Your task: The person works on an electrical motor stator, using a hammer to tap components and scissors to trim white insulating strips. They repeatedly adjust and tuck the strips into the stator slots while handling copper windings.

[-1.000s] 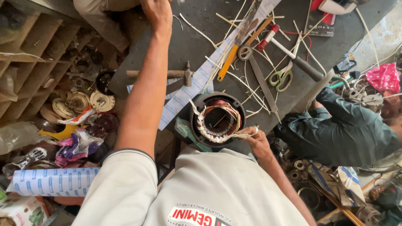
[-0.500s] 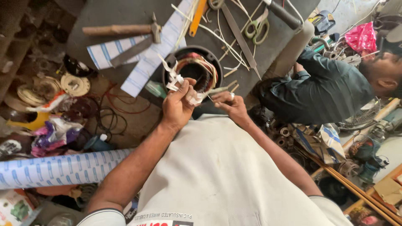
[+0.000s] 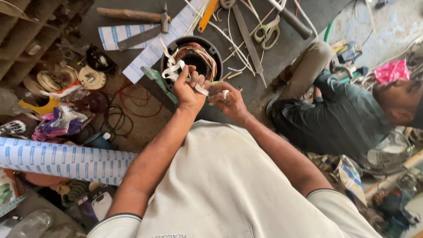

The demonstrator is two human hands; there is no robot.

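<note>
At the counter's [image 3: 282, 66] near edge, the left hand [image 3: 188, 88] pinches white flat tape [image 3: 172, 67] beside the round, copper-wound stator [image 3: 192, 56]; the right hand [image 3: 227, 99] grips its loose end.

Your hands crowd stator [image 3: 192, 55] near rim; hammer [image 3: 132, 16], scissors [image 3: 267, 31] block beyond (bare bench [image 3: 304, 53] right).

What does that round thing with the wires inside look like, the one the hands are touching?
Look at the dark metal work table at the top, then its near edge, where the left hand and right hand meet. There stands the motor stator, a black ring packed with copper windings and white tape strips. Everything lying around it is flat or long, like the hammer and scissors.
</note>
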